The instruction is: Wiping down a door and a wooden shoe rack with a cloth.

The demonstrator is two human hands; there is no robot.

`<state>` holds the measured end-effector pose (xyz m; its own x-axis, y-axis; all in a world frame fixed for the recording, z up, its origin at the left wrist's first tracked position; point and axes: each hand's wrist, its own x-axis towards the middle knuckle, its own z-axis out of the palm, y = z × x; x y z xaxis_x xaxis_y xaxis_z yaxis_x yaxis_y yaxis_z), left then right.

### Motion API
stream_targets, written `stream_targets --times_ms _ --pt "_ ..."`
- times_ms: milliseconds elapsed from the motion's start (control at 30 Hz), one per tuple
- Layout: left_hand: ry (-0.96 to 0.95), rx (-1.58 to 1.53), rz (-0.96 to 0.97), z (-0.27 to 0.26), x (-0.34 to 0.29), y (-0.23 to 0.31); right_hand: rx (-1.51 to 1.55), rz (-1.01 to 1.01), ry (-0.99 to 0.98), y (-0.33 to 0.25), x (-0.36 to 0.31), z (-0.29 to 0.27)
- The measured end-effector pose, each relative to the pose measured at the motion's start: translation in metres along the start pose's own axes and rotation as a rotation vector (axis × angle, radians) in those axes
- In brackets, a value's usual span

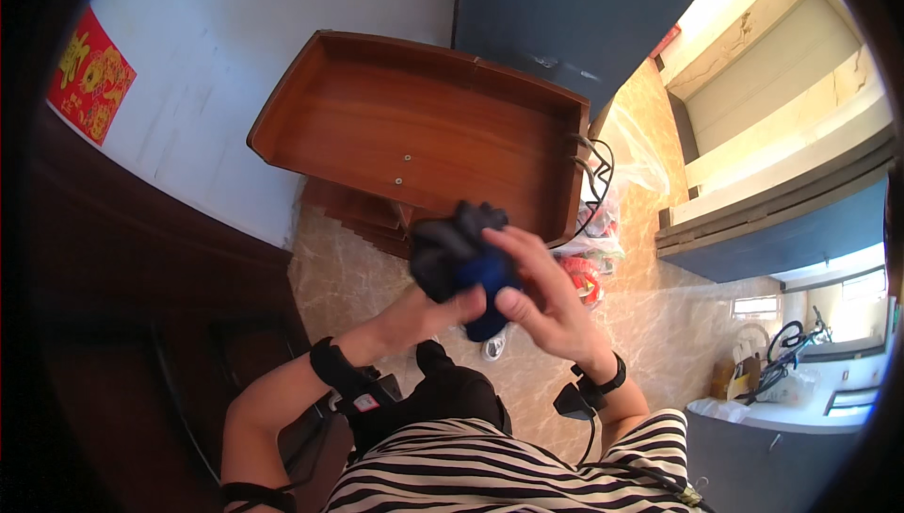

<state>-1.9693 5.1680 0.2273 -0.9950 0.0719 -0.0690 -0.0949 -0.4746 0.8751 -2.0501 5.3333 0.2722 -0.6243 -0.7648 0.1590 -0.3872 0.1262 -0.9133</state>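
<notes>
Both my hands hold a crumpled black-and-blue glove (443,254), blurred by motion, in front of my body. Short finger-like bumps stick up at its far end, and the dark blue part lies toward me. My left hand (424,317) grips it from the left, its thumb across the near side and its other fingers hidden. From the right, my right hand (554,306) closes on it with thumb and fingers. Just beyond the glove is a brown wooden tray-like top (377,117) with raised edges; its surface bears two small metal fittings.
A black wire rack (603,183) hangs at the top's right end. Plastic bags with red items (584,277) lie on the marbled floor (640,325) beneath. A dark wooden door or panel (169,306) stands left, a grey-blue cabinet (556,4) behind. A bicycle (786,353) appears far right.
</notes>
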Motion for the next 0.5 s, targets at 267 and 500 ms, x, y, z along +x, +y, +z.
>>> stream_targets --times_ms 267,500 --pt "0.111 0.346 0.156 -0.019 0.015 0.061 -0.644 -0.028 0.315 0.057 0.032 -0.094" --pt "0.255 0.785 0.518 -0.027 0.124 0.079 -0.689 0.001 0.286 0.121 0.048 -0.105"
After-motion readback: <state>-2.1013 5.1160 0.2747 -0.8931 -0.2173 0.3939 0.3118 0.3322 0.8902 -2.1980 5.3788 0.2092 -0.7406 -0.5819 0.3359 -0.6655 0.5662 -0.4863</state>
